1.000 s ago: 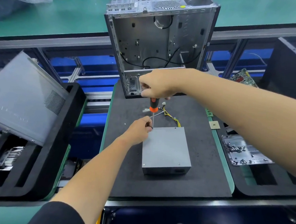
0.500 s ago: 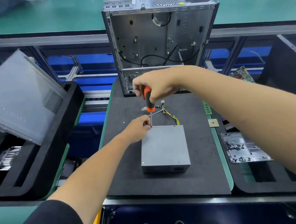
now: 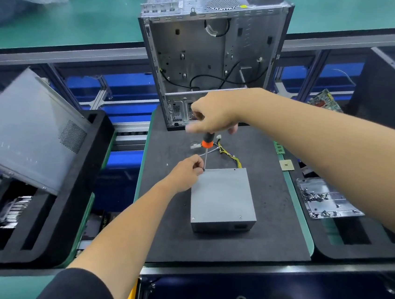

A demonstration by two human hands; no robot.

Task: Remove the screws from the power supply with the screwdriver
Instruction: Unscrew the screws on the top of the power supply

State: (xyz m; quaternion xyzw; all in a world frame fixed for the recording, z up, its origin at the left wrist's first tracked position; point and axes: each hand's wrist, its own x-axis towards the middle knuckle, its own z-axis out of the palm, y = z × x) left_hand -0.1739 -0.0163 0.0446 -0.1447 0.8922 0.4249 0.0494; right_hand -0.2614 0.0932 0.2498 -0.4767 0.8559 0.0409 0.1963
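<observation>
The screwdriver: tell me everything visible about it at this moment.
The screwdriver stands nearly upright, with a black handle, an orange collar and a thin metal shaft. The right hand holds the handle from above, hiding most of it. The tip meets the far left corner of the grey power supply, where the left hand pinches at the shaft's lower end.

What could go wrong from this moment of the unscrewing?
The screwdriver tip sits at the far-left corner of the power supply, right by the left hand fingertips; a slip could jab them. A freed screw might roll away over the black mat, where one small speck already lies loose.
</observation>
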